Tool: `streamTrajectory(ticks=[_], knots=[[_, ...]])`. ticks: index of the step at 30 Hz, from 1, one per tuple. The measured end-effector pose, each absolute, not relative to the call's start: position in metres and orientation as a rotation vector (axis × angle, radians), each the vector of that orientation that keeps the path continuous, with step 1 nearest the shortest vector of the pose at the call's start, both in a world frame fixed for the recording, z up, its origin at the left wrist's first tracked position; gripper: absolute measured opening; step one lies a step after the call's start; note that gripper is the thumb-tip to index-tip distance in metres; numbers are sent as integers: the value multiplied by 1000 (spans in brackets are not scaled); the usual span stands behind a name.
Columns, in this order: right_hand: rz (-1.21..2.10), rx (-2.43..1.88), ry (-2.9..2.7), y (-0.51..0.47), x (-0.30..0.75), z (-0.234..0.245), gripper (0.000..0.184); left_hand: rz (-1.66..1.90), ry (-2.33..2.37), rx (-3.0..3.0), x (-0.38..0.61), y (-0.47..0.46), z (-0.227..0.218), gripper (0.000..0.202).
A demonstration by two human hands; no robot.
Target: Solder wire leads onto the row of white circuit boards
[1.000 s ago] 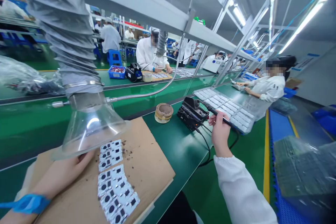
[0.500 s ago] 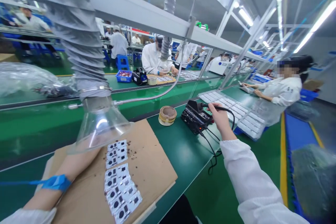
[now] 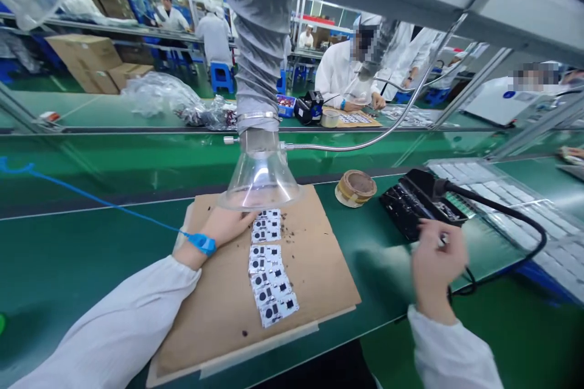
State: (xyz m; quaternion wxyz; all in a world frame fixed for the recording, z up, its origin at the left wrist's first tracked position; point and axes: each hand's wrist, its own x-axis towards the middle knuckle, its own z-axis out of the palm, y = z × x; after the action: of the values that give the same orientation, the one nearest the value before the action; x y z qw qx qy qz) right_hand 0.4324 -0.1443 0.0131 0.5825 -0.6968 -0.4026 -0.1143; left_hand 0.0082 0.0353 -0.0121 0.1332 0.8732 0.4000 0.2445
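My left hand (image 3: 230, 223) lies on the brown cardboard sheet (image 3: 314, 261), wearing a blue wrist strap (image 3: 201, 244). Its thumb stretches to the top of the small white circuit boards (image 3: 265, 261); the other fingers show only dimly behind the clear fume hood (image 3: 260, 185). My right hand (image 3: 438, 255) is in the air in front of the black soldering station (image 3: 410, 206), fingers curled closed. A small light-coloured bit shows in its grip, too blurred to name. The soldering iron (image 3: 441, 188) sits in the station, apart from my hand, its cable looping right.
A round tan tub (image 3: 356, 187) stands between cardboard and station. Grey ducting (image 3: 260, 42) hangs over the hood, with a bendy metal tube (image 3: 360, 147) beside it. White trays (image 3: 515, 194) lie at the right. Across the green line a co-worker (image 3: 342, 70) sits at similar boards.
My right hand has let go of the soldering iron, which stays in the station, and has drawn back lower. The view has turned left. My left hand remains by the boards.
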Motion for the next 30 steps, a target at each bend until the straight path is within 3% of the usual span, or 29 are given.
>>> streamTrajectory(ticks=[4, 10, 18, 30], knots=[[142, -1533, -1724, -105, 354, 17, 24, 709, 1125, 2535, 8, 34, -11, 45], [643, -1423, -2060, -17, 291, 28, 18, 702, 1104, 2471, 6, 38, -12, 45], [565, -1366, -1964, 3, 287, -12, 21, 715, 1084, 2408, 6, 30, 12, 35], [523, -1195, -2326, -10, 278, -10, 19, 704, 1276, 2390, 7, 26, 24, 44]])
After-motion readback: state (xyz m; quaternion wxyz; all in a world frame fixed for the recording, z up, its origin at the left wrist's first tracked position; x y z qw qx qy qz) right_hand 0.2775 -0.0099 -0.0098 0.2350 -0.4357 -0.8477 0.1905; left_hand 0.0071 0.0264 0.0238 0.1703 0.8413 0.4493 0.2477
